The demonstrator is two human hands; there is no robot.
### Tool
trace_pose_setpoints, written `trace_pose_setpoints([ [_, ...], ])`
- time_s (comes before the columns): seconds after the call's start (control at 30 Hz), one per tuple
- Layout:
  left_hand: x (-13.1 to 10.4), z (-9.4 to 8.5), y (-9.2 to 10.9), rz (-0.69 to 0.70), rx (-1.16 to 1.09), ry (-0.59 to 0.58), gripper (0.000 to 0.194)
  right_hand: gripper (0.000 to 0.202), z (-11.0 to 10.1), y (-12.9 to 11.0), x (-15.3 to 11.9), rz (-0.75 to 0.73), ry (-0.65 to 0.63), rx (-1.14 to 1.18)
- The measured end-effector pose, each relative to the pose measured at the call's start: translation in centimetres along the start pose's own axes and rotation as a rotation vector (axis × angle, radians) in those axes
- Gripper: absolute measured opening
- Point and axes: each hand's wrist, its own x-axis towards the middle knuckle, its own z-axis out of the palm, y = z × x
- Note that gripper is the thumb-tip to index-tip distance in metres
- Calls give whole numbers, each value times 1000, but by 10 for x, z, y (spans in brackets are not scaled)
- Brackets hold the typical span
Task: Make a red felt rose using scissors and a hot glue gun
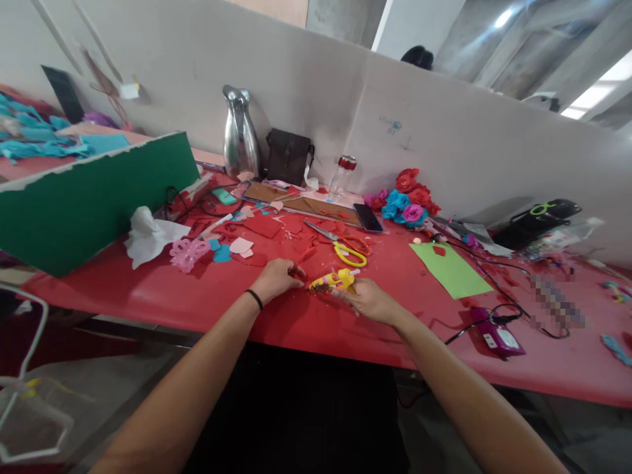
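Observation:
A yellow glue gun (332, 282) with a dark, stained front lies in the grip of my right hand (364, 299), above the near part of the red table. Its tip points left. A short pale stick juts from its rear. Across from the tip, my left hand (277, 282) has thumb and fingers brought together; whatever they pinch blends with the red surface and I cannot make it out. Just beyond the glue gun lie scissors (340, 243) with yellow and orange handles. Scraps of red paper (264, 227) are scattered past my left hand.
A green board (108, 191) stands at left beside crumpled tissue (151, 234). Behind are a metal jug (240, 135), a glass bottle (342, 178), a phone (368, 217) and paper flowers (407, 201). Green paper (450, 270) and a purple power socket (496, 334) with cables lie right.

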Motion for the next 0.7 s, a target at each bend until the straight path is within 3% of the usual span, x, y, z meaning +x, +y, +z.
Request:
trace_pose_setpoints([
  [0.53, 4, 4, -9, 14, -55, 19, 19, 43, -6, 4, 8, 23, 48, -84],
  [0.7, 4, 4, -8, 4, -54, 13, 17, 41, -5, 9, 12, -38, 90, -95],
])
